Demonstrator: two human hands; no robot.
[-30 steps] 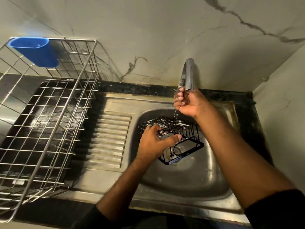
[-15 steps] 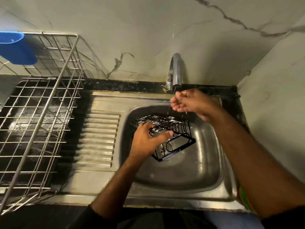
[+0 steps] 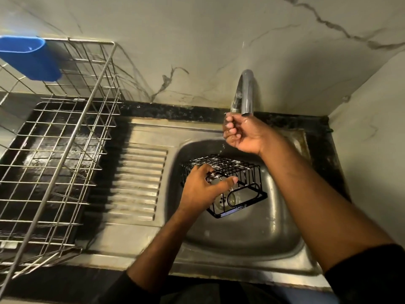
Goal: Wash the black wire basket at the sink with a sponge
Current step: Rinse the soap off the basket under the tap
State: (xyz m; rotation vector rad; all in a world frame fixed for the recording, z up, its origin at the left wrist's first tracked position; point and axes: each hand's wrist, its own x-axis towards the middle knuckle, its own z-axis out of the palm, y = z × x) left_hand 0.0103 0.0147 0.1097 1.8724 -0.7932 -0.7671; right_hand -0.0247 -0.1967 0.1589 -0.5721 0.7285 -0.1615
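The black wire basket (image 3: 241,176) lies tipped on its side in the steel sink bowl (image 3: 252,233), above the drain. My left hand (image 3: 203,189) grips its near wires, thumb hooked over one. My right hand (image 3: 243,134) is held right under the spout of the chrome tap (image 3: 246,93), fingers curled, wet, with nothing visible in it. Water drips from that hand onto the basket. No sponge is in sight.
A ribbed steel drainboard (image 3: 138,183) lies left of the bowl. Further left stands a large steel wire dish rack (image 3: 54,150) with a blue plastic cup holder (image 3: 28,58) hung on its back rail. Marble walls close in behind and on the right.
My right hand dipped slightly away from the spout and is back under it, curled. The left hand keeps its grip on the basket. The camera view shifted.
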